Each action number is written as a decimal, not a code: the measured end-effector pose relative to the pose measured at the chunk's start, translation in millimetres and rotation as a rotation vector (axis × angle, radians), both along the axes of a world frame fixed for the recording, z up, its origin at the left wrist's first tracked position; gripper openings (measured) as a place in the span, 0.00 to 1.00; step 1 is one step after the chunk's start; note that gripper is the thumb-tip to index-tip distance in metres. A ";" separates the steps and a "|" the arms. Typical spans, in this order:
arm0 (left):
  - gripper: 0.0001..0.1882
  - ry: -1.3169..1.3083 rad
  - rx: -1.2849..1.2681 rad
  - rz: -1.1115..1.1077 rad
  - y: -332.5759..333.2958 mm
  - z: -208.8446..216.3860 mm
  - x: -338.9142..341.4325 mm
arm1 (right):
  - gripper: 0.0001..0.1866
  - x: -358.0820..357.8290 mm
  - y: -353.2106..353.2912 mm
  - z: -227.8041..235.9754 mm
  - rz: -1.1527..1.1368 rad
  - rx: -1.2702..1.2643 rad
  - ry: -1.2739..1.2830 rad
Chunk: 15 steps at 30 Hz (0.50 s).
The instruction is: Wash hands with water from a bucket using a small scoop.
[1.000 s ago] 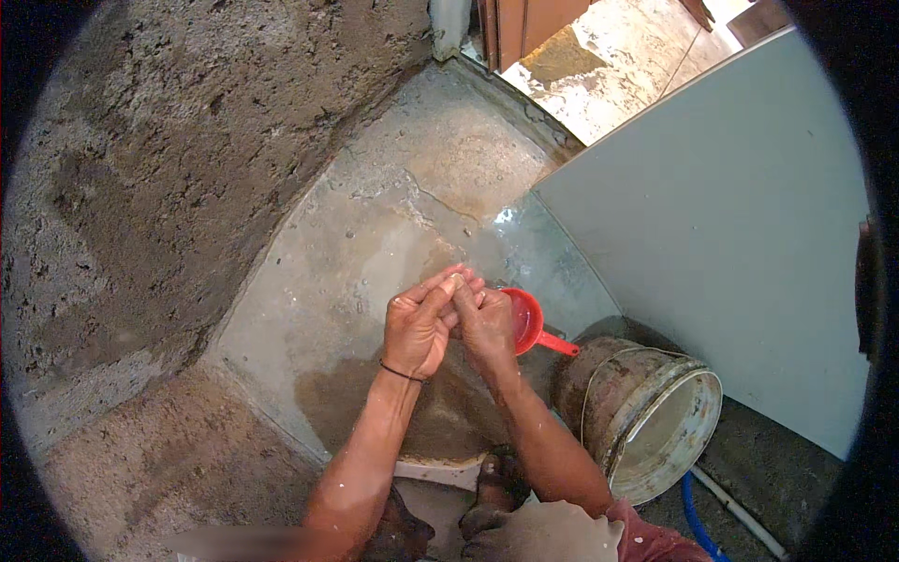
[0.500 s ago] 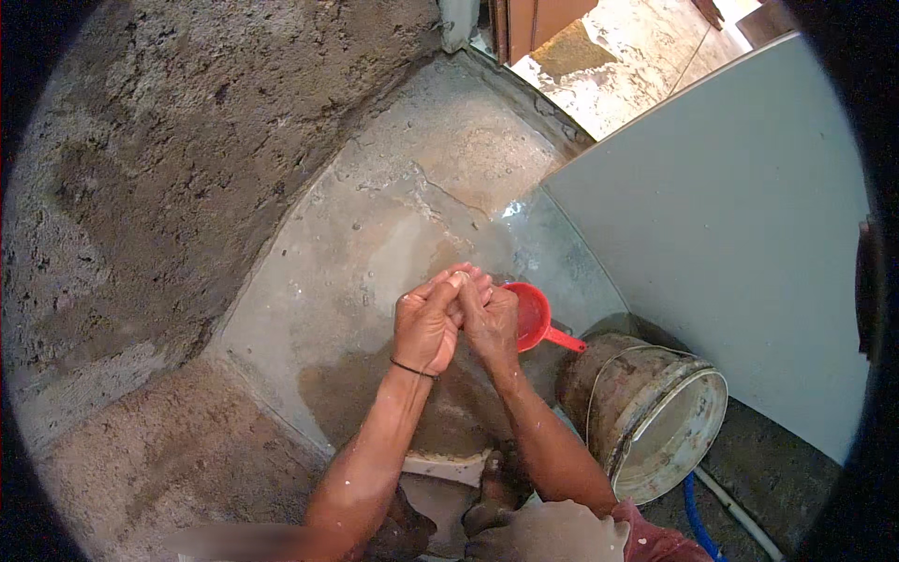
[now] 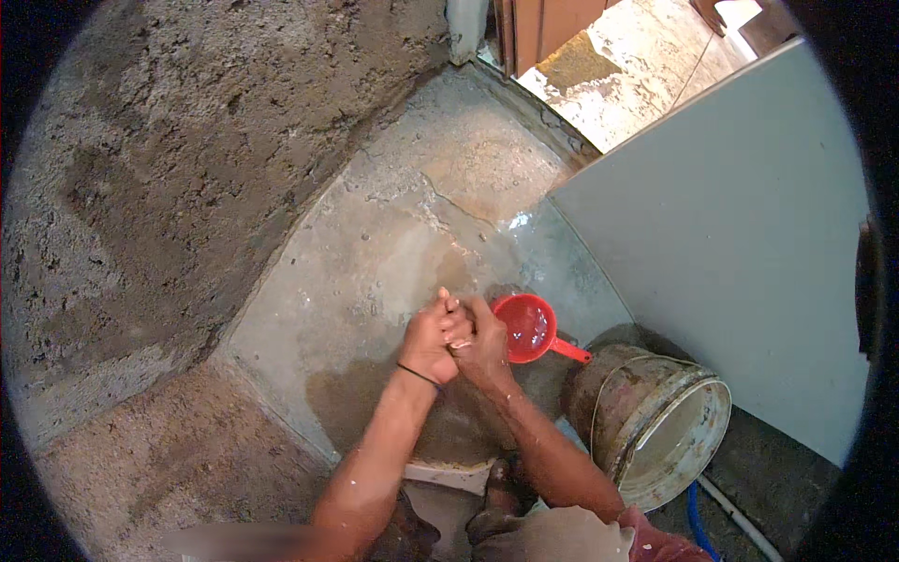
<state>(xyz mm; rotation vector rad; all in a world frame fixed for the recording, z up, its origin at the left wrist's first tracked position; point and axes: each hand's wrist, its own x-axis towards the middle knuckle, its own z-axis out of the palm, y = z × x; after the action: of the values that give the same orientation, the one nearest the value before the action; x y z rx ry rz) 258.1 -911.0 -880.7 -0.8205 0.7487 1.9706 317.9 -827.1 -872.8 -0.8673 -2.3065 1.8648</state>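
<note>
My left hand (image 3: 434,339), with a thin dark band at its wrist, is clasped together with my right hand (image 3: 483,345) over the wet floor. The fingers of both are bent and locked round each other, and a small whitish spot shows where they meet. Whether anything lies between the palms is hidden. Just right of my right hand, a red plastic dipper (image 3: 526,328) with water in it stands on the floor, its handle pointing right. Neither hand holds the dipper.
A stained paint-type bucket (image 3: 646,426) lies on its side at the right, near a blue hose (image 3: 698,520) and a pale pipe (image 3: 740,520). A rough wall (image 3: 187,169) rises on the left, and a smooth grey panel (image 3: 721,215) on the right. Beyond is a bright doorway.
My hands have shifted against each other: the fingers are now more tightly interlocked and slightly lower. More of the red dipper's inside shows, and the whole view has moved a little.
</note>
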 end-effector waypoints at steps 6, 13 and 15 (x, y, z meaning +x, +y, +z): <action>0.30 -0.029 0.682 0.216 7.9 19.7 10.1 | 0.22 5.5 10.3 -10.3 -0.145 -1.197 0.290; 0.18 0.317 -0.437 0.050 23.9 -35.4 22.1 | 0.07 -0.5 -3.1 -51.8 -0.131 -0.092 -0.089; 0.13 0.791 -0.962 -0.303 26.5 -15.9 25.7 | 0.07 12.0 -4.7 -64.0 -0.057 0.241 0.100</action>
<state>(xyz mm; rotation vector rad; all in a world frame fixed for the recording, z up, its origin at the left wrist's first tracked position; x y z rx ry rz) 283.7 -884.5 -896.6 -0.3392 2.2351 1.5656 329.9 -831.9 -936.8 -0.7805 -2.3539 1.5294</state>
